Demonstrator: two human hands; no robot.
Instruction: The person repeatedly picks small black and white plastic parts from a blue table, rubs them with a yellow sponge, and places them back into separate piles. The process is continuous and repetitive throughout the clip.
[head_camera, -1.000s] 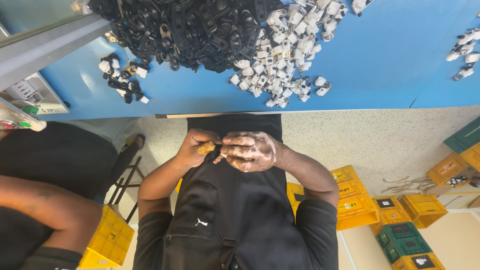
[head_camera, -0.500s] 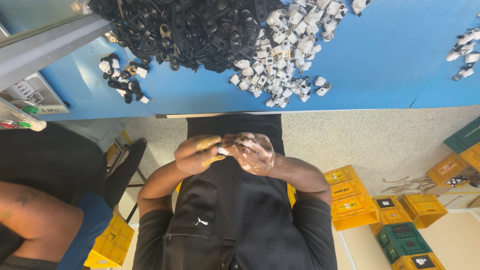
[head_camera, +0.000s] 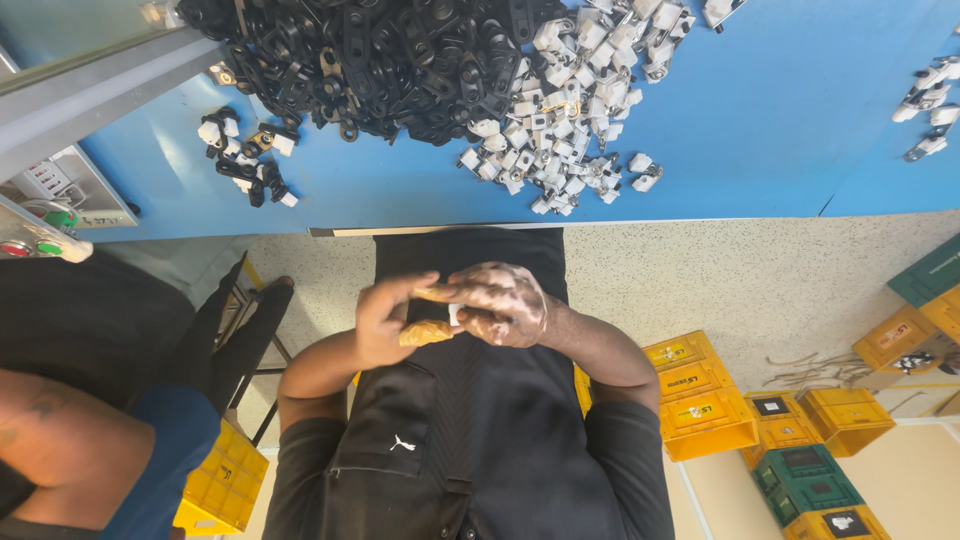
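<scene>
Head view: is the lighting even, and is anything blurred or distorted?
Head view: bright, even daylight; sharp on the black parts pile and white parts; left hand and right hand slightly soft; blue table edge bows from wide-angle distortion; no strong glare.

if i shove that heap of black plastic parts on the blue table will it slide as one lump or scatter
The black parts are many loose, interlocked pieces, so the heap probably drags partly together while its edges scatter. They look small and light, and the blue table appears smooth, so strays likely slide easily.

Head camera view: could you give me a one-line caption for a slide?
Left hand and right hand meet over a small white part, below a blue table heaped with black parts.
</scene>
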